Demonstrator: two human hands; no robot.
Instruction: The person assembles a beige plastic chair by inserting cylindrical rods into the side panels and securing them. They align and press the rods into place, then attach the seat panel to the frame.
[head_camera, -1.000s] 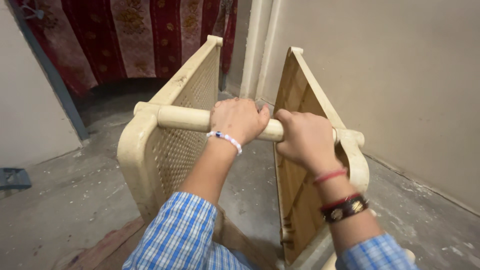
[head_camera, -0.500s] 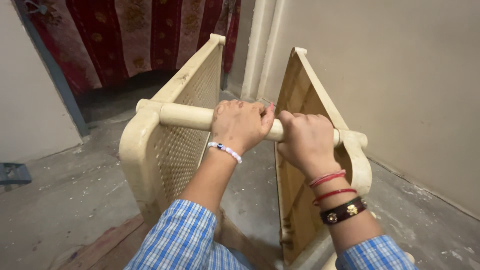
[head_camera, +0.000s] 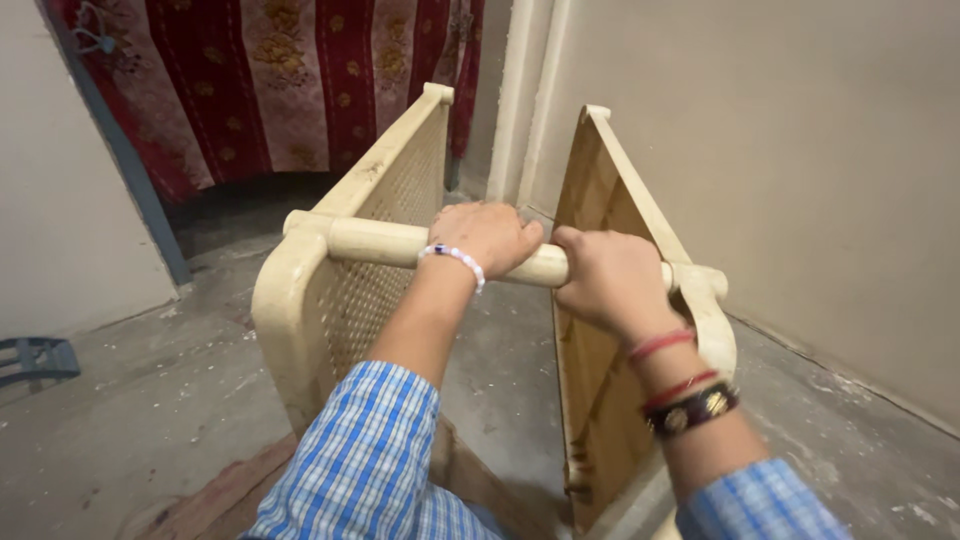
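A cream-painted wooden frame stands on its side on the floor, with a round crossbar (head_camera: 375, 241) running across the top between two side panels. My left hand (head_camera: 487, 237) is wrapped around the middle of the bar; a white bead bracelet sits on its wrist. Right beside it, my right hand (head_camera: 607, 282) grips the same bar, with red threads and a dark bracelet on the wrist. The left panel (head_camera: 372, 290) has woven cane mesh. The right panel (head_camera: 598, 330) shows bare brown wood on its inner face.
A red patterned curtain (head_camera: 270, 80) hangs over a doorway at the back. A beige wall (head_camera: 800, 170) runs close along the right, with a pipe (head_camera: 510, 100) in the corner. The dusty concrete floor (head_camera: 130, 400) spreads left, with a blue object (head_camera: 35, 358) at the left edge.
The view has shifted slightly. Both hands stay clamped on the crossbar, and the frame sits a little further right in view.
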